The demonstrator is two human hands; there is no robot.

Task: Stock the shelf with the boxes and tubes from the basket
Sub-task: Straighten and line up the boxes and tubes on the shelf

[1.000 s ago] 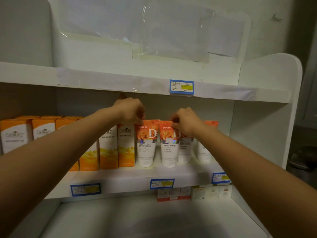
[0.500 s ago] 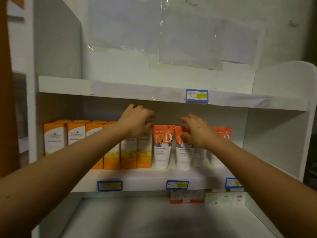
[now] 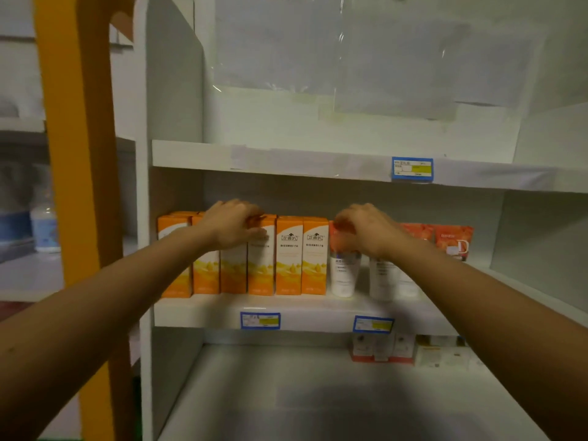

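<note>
Left hand (image 3: 234,226) up on the middle shelf (image 3: 305,308), fingers curled over the tops of the orange boxes (image 3: 288,256); whether it grips one, can't tell. Right hand (image 3: 369,229) loosely curled at the upright tubes (image 3: 343,265) just beside the boxes; grip unclear.

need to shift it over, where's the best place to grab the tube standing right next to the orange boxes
Pinch the leftmost tube at its flat orange crimped top, coming from the front and above. It stands cap-down, tight against the orange boxes, so its sides offer little room for fingers.
</note>
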